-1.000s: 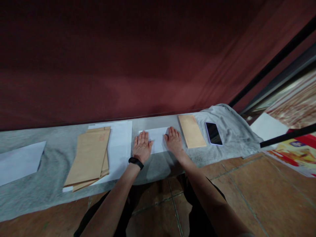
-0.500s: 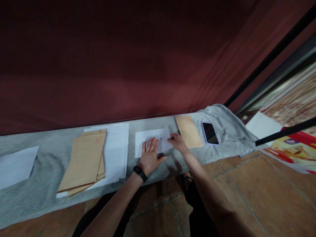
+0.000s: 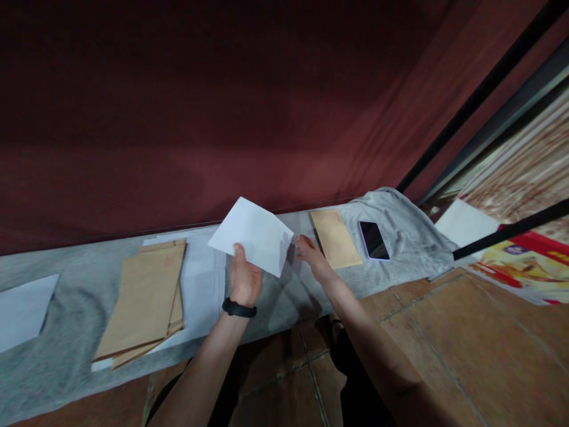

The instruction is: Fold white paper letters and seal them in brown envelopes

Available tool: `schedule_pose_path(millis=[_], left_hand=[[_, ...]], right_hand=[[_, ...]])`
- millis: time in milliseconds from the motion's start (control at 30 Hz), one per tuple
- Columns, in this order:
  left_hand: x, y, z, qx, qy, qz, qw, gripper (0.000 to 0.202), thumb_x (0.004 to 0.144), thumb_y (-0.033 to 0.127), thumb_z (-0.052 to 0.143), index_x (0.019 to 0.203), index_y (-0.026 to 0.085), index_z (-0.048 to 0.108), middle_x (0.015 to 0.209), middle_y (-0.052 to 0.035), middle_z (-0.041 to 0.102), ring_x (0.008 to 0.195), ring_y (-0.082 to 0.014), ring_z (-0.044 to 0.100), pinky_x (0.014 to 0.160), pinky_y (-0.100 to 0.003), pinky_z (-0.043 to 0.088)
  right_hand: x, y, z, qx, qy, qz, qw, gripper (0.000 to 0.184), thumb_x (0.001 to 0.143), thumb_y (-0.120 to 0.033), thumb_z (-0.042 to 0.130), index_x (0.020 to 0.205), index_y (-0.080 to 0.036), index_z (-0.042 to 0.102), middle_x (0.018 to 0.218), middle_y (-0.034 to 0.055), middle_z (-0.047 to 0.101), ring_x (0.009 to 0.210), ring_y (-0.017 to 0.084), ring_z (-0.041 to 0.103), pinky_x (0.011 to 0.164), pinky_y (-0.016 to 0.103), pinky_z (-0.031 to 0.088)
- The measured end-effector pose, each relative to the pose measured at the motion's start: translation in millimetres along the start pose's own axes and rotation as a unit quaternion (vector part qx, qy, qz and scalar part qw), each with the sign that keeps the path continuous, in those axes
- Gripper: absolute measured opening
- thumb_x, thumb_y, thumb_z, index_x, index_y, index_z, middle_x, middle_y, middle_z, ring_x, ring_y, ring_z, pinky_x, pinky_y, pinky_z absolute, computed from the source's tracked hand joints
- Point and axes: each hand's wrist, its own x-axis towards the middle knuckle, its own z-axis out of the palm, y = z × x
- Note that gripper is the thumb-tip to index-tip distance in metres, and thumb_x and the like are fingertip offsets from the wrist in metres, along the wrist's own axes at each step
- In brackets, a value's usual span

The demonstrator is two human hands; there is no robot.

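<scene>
My left hand, with a black band at the wrist, is closed on a folded white paper and holds it tilted above the grey cloth. My right hand hovers just right of the paper with fingers apart and nothing in it. A single brown envelope lies flat beside my right hand. A stack of brown envelopes rests on white sheets to the left of my left hand.
A phone lies face up on the cloth right of the single envelope. Another white sheet lies at the far left. A dark red curtain hangs behind the bench. Brown floor tiles and printed packaging are on the right.
The white paper lay flat under both palms; my left hand has now lifted it off the cloth and tilted it, while my right hand has let go and drawn slightly right.
</scene>
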Motion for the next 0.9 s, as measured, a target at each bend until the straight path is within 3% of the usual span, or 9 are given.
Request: schedule_pose_path(millis=[67, 133, 233, 300, 400, 533, 667, 767, 900], left_hand=[[-0.8, -0.3, -1.9, -0.094, 0.007, -0.073, 0.993, 0.036, 0.105, 0.037, 0.043, 0.122, 0.015, 0.065, 0.121, -0.0117, 0.073, 0.118, -0.0185, 0.067, 0.104, -0.032, 0.053], [-3.1, -3.8, -6.3, -0.123, 0.011, -0.129, 0.984, 0.037, 0.105, 0.035, 0.042, 0.123, 0.012, 0.065, 0.119, -0.0126, 0.074, 0.118, -0.0191, 0.067, 0.102, -0.032, 0.055], [-4.9, -8.5, -14.0, -0.105, 0.017, -0.166, 0.980, 0.030, 0.103, 0.030, 0.047, 0.118, 0.013, 0.066, 0.110, -0.0105, 0.076, 0.111, -0.0185, 0.070, 0.095, -0.030, 0.059], [-2.1, -7.4, -20.1, -0.074, 0.038, -0.172, 0.982, 0.019, 0.097, 0.017, 0.055, 0.112, 0.016, 0.067, 0.101, -0.0059, 0.077, 0.100, -0.0149, 0.073, 0.087, -0.026, 0.060], [8.7, 0.2, -34.0, -0.027, 0.078, -0.164, 0.983, 0.025, 0.084, 0.002, 0.062, 0.101, 0.019, 0.066, 0.089, 0.0002, 0.075, 0.083, -0.0100, 0.073, 0.077, -0.021, 0.060], [23.8, 6.7, -60.2, 0.032, 0.068, -0.155, 0.985, 0.029, 0.073, 0.003, 0.069, 0.098, 0.018, 0.065, 0.087, -0.0001, 0.074, 0.079, -0.0111, 0.071, 0.077, -0.024, 0.058], [28.4, -1.7, -80.2, 0.206, 0.009, -0.084, 0.975, 0.057, 0.064, 0.010, 0.077, 0.118, 0.019, 0.063, 0.084, 0.0019, 0.070, 0.075, -0.0140, 0.069, 0.077, -0.029, 0.057], [28.8, -9.4, -84.7, 0.364, -0.047, 0.011, 0.930, 0.073, 0.065, 0.012, 0.073, 0.136, 0.020, 0.056, 0.090, 0.0001, 0.068, 0.077, -0.0164, 0.068, 0.080, -0.034, 0.058], [27.7, -14.6, -82.4, 0.561, -0.090, 0.142, 0.810, 0.067, 0.070, 0.010, 0.063, 0.136, 0.019, 0.059, 0.116, -0.0086, 0.064, 0.103, -0.0242, 0.067, 0.101, -0.043, 0.054]], right_hand=[[0.0, 9.7, 3.3, 0.046, -0.068, 0.069, 0.994, 0.037, 0.088, -0.052, 0.063, 0.108, -0.021, 0.066, 0.097, 0.0054, 0.073, 0.089, 0.019, 0.070, 0.082, 0.032, 0.056], [-0.6, 17.0, 9.2, 0.076, -0.120, 0.114, 0.983, 0.034, 0.090, -0.050, 0.061, 0.102, -0.018, 0.066, 0.090, 0.0074, 0.074, 0.082, 0.020, 0.071, 0.080, 0.035, 0.058], [-0.3, 22.2, 14.6, 0.074, -0.098, 0.096, 0.988, 0.026, 0.086, -0.039, 0.064, 0.101, -0.017, 0.064, 0.088, 0.0073, 0.075, 0.081, 0.022, 0.072, 0.078, 0.035, 0.059], [2.1, 22.3, 11.4, 0.050, -0.047, 0.045, 0.997, 0.028, 0.079, -0.031, 0.069, 0.104, -0.018, 0.064, 0.090, 0.0059, 0.076, 0.082, 0.022, 0.072, 0.077, 0.034, 0.058], [9.0, 19.9, -2.3, -0.019, 0.006, -0.022, 1.000, 0.032, 0.070, -0.026, 0.072, 0.101, -0.018, 0.065, 0.087, 0.0027, 0.075, 0.079, 0.021, 0.069, 0.073, 0.031, 0.055], [19.0, 19.2, -20.2, -0.125, -0.025, -0.039, 0.991, 0.022, 0.069, -0.024, 0.067, 0.090, -0.017, 0.067, 0.078, -0.0005, 0.072, 0.072, 0.017, 0.066, 0.068, 0.026, 0.052], [23.4, 21.3, -26.8, -0.294, -0.044, -0.045, 0.954, 0.024, 0.074, -0.018, 0.058, 0.096, -0.016, 0.070, 0.085, 0.0004, 0.074, 0.079, 0.018, 0.069, 0.071, 0.026, 0.053], [21.6, 20.1, -27.4, -0.390, -0.024, -0.058, 0.919, 0.031, 0.077, -0.014, 0.057, 0.105, -0.017, 0.069, 0.097, 0.0027, 0.076, 0.092, 0.020, 0.070, 0.081, 0.027, 0.053], [14.3, 14.9, -25.6, -0.528, 0.004, -0.059, 0.847, 0.041, 0.084, -0.018, 0.060, 0.125, -0.020, 0.063, 0.115, 0.0068, 0.074, 0.105, 0.023, 0.069, 0.089, 0.030, 0.051]])
